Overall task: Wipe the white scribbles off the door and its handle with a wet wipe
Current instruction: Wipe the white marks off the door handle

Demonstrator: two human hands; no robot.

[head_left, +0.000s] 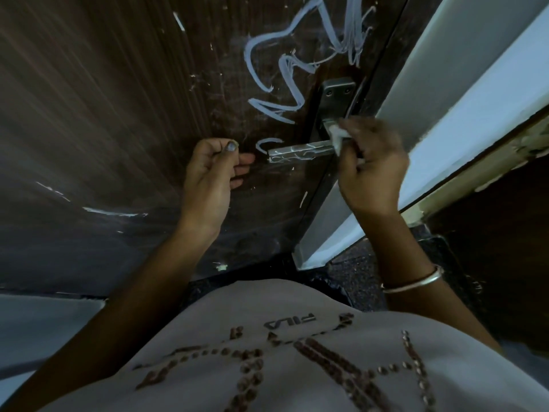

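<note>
A dark brown wooden door (124, 93) fills the upper left. Thick white scribbles (285, 69) run across it above a metal lever handle (300, 151), which also carries thin white marks. My right hand (374, 171) pinches a small white wet wipe (338, 136) against the handle's right end, near the pivot below the back plate (335, 99). My left hand (214, 171) hovers just left of the handle's free tip with fingers loosely curled and nothing in it; whether it touches the door is unclear.
A white door frame (463, 93) runs diagonally to the right of the door's edge. Dark speckled floor (356, 269) lies below. Smaller white streaks (113, 212) mark the lower door. A metal bangle (416, 282) circles my right wrist.
</note>
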